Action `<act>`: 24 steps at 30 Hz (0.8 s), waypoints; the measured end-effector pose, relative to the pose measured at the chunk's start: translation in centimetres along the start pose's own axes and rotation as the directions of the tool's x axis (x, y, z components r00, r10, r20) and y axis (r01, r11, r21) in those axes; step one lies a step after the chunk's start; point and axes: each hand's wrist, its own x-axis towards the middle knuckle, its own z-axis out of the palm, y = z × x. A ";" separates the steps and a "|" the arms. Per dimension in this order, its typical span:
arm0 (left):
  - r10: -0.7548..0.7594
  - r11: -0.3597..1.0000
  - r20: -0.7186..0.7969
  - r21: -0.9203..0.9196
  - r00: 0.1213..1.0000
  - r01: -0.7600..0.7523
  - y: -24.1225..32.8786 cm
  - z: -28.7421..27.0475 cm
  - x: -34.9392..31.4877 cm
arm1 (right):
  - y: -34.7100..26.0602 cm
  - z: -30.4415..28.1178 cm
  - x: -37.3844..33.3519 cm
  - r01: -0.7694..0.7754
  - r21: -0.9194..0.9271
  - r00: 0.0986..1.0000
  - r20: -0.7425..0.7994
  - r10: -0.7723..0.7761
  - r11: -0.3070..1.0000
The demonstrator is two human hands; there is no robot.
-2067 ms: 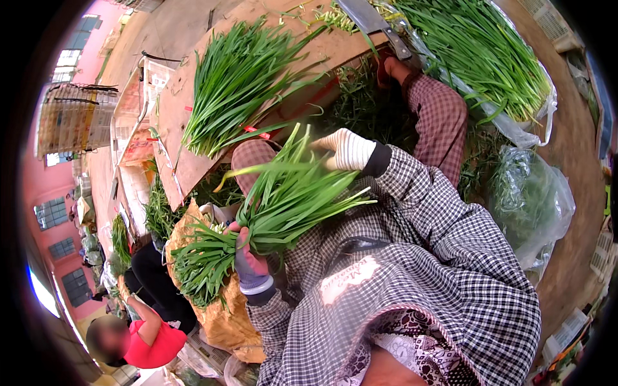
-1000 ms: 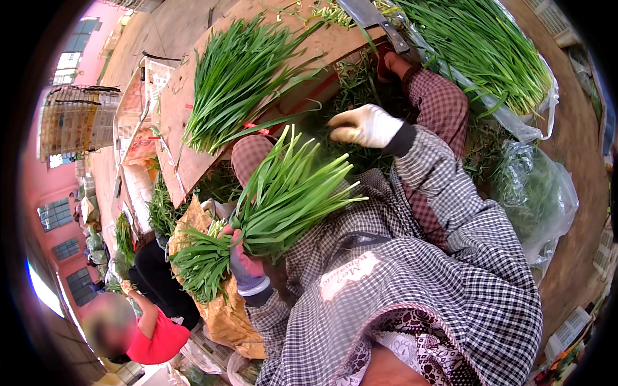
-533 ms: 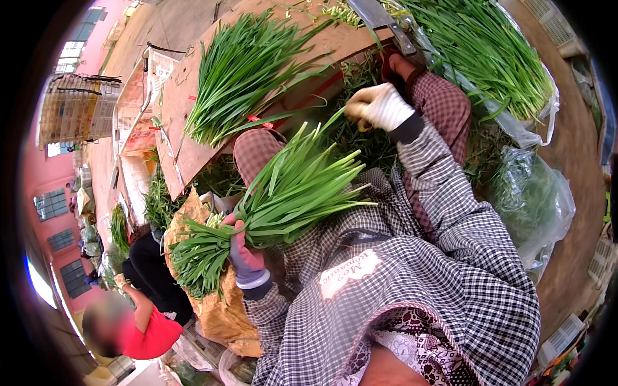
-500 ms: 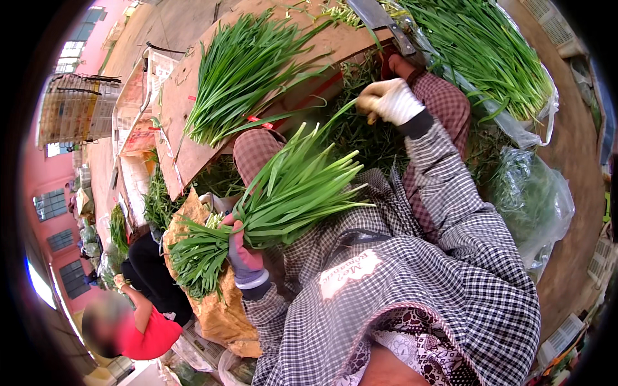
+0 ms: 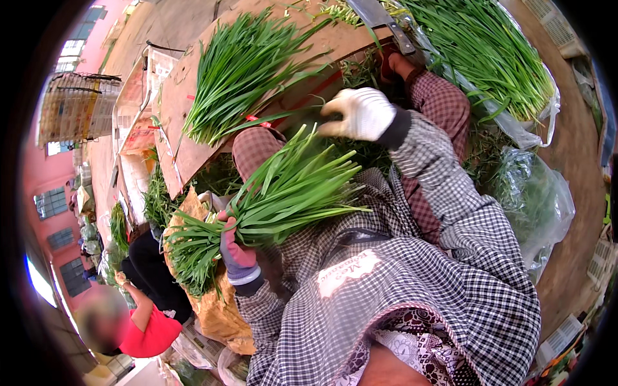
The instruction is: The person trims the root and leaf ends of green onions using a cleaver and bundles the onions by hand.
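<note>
A thick bunch of garlic chives [image 5: 293, 193] lies across my lap, pale cut ends toward the right and leaf tips drooping to the left. Around its leafy part my left hand [image 5: 237, 248], in a pink and grey glove, is closed. My right hand [image 5: 364, 114], in a white knit glove with tan fingers, hovers just above the pale ends. Its thumb and forefinger are bent with a gap between them, and nothing shows in it. Beyond, a loose pile of chives [image 5: 251, 71] rests on a brown board [image 5: 177, 122].
A broad knife [image 5: 386, 26] lies at the board's far edge. More chives [image 5: 483, 58] sit on plastic sheeting at the far right, above a clear bag of greens [image 5: 531, 199]. A brown sack [image 5: 222, 315] is at my left, near a person in red [image 5: 151, 331].
My right hand has moved left and slightly down toward the bunch, and the leaf strand at its fingers is gone from them. My left hand has shifted slightly left, still holding the bunch.
</note>
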 end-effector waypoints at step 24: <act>-0.188 0.959 -0.056 -0.227 0.981 0.171 -0.6 -2.8 0.1 | 5.5 -0.3 -0.6 -0.130 -0.236 0.980 0.115 0.160 0.963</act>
